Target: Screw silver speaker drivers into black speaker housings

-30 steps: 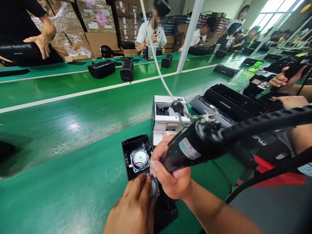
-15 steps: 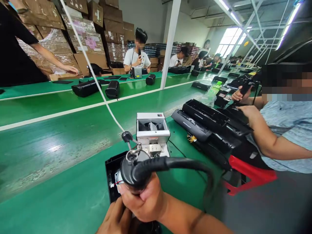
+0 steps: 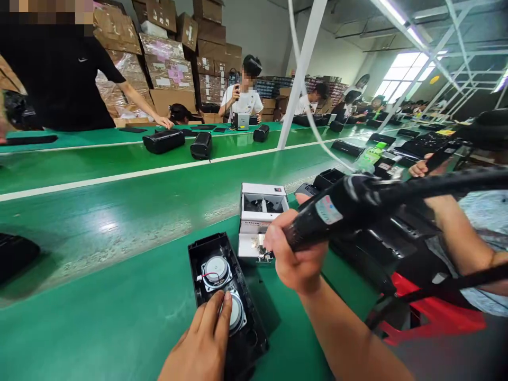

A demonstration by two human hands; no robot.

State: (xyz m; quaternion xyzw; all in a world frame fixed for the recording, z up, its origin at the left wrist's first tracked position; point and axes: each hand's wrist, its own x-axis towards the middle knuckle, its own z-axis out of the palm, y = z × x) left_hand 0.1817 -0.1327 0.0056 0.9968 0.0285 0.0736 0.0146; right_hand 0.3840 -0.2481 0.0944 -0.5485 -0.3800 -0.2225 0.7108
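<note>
My left hand (image 3: 202, 338) sits at the near end of an open black speaker housing (image 3: 197, 264), its thumb and fingers pressing on the lower round speaker driver (image 3: 237, 312). The upper driver (image 3: 216, 270) sits in the same housing, with a red and white wire at its left side. My right hand (image 3: 296, 248) grips a black corded electric screwdriver (image 3: 341, 209) and holds it above the belt, to the right of the housing. Its tip is hidden by my hand. Behind the housing stands a white benchtop machine (image 3: 262, 222) with an open top.
The housing lies on a green conveyor belt (image 3: 99, 217). To the right, a seated co-worker's hand (image 3: 420, 168) works beside stacked black housings (image 3: 329, 179), with a red stool (image 3: 432, 312) below. Several people, black speaker units and stacked cardboard boxes fill the far side.
My right hand and the screwdriver have moved right, off the housing, leaving both drivers in view. My left hand stays on the lower driver.
</note>
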